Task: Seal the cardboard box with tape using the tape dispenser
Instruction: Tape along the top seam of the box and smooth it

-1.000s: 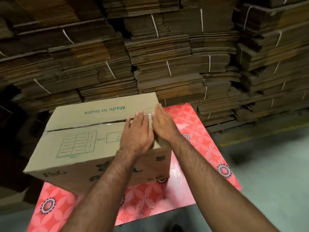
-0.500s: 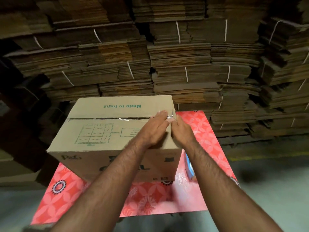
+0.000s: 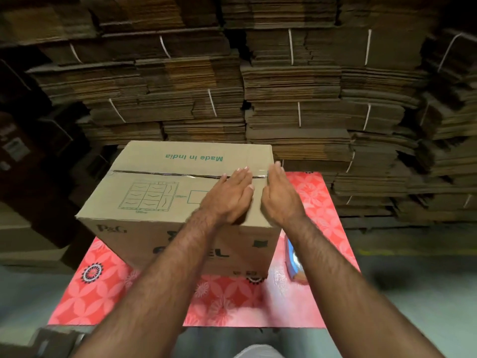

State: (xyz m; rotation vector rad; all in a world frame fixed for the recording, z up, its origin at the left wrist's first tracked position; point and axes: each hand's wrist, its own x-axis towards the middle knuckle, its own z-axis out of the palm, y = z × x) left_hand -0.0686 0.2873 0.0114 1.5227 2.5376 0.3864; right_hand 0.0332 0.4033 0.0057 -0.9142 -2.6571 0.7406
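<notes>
A closed cardboard box [image 3: 160, 187] with green print stands on a red flowered table [image 3: 108, 293]. Clear tape [image 3: 165, 173] runs along the seam between its top flaps. My left hand [image 3: 229, 195] lies flat and open on the box top near the right end of the seam. My right hand [image 3: 280, 195] is open at the box's right top edge, fingers by the tape end. A blue tape dispenser [image 3: 294, 262] lies on the table just right of the box, partly hidden by my right forearm.
Tall stacks of flattened, strapped cardboard [image 3: 284, 86] fill the wall behind the table. Dark boxes [image 3: 31, 156] stand at the left. Grey floor [image 3: 418, 293] lies to the right and front of the table.
Both hands went from pinching the tape end at the right of the seam to lying open and flatter on the box top. The view shifted, showing the dispenser more.
</notes>
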